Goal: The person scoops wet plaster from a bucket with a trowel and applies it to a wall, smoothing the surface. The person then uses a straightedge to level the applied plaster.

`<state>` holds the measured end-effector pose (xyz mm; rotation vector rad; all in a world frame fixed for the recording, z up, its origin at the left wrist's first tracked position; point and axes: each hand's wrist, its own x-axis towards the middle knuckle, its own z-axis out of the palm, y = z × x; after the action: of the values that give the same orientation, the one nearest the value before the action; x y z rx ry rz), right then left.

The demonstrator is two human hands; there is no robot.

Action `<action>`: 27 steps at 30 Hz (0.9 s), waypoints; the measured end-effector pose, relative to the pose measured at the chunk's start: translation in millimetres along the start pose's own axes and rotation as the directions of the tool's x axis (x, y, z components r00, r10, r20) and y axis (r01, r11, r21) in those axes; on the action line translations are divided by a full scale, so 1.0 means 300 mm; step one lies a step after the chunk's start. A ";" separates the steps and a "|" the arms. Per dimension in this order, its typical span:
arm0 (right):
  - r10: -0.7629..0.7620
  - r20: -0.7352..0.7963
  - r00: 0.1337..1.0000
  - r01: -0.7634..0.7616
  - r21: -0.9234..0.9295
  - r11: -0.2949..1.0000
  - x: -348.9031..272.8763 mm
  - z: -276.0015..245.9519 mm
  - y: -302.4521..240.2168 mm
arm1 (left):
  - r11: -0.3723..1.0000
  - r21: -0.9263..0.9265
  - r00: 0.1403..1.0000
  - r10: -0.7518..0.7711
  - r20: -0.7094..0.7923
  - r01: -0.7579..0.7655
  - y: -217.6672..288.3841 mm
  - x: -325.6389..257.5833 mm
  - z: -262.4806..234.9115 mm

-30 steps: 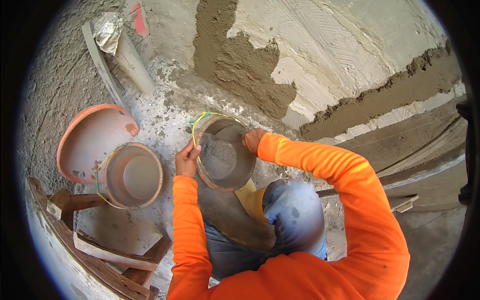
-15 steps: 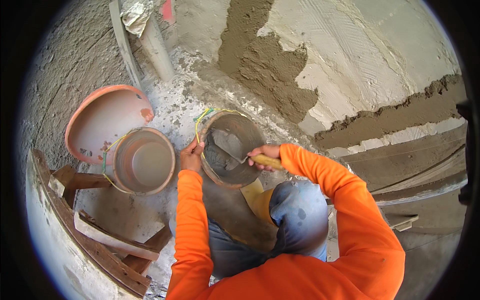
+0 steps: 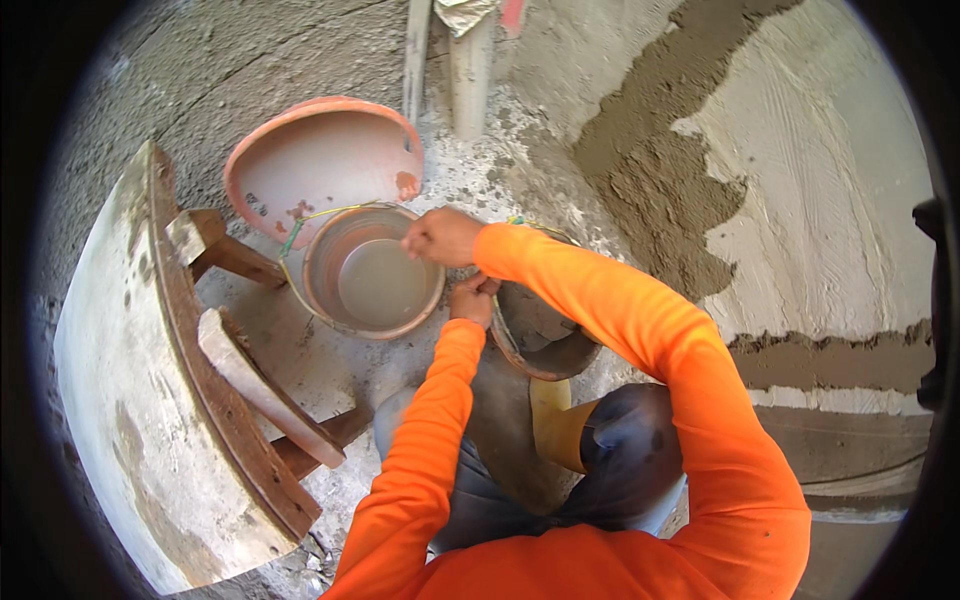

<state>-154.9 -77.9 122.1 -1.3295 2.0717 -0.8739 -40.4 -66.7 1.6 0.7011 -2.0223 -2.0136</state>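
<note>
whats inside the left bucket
The left bucket holds cloudy greyish liquid. The right hand hides part of its right side; anything below the liquid's surface can't be seen.

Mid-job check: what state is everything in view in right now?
Left bucket: upright, cloudy liquid inside.
Right bucket: grey mortar inside, partly hidden by the right sleeve.
Left hand: closed at the right bucket's left rim.
Right hand: curled by the left bucket's right rim; grip contents unclear.
Reddish basin: pale film inside.
Wall mortar: dark, rough, ragged-edged.
Foil: crumpled around the top of the pole.
</note>
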 end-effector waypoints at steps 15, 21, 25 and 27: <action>0.383 0.765 0.518 -0.591 -0.003 0.806 0.369 0.548 0.157 | 0.798 0.599 0.996 0.087 -0.008 -0.064 -0.083 -0.098 0.112; 0.041 0.771 0.636 -0.508 0.378 0.774 0.297 0.110 -0.147 | 0.969 0.188 0.987 -0.163 0.000 0.160 -0.037 0.078 0.005; 0.190 0.650 0.736 -0.464 0.279 0.841 0.052 -0.182 -0.274 | 0.988 -0.024 0.987 -0.151 0.058 0.153 -0.056 0.105 -0.020; 0.247 0.625 0.740 -0.462 0.206 0.863 -0.057 -0.267 -0.298 | 0.995 0.097 0.999 0.025 -0.037 -0.021 -0.059 0.130 -0.032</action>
<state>-153.7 -70.6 243.1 -0.8132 1.5155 -0.5308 -66.5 -92.6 -22.5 0.7256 -2.1080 -1.8853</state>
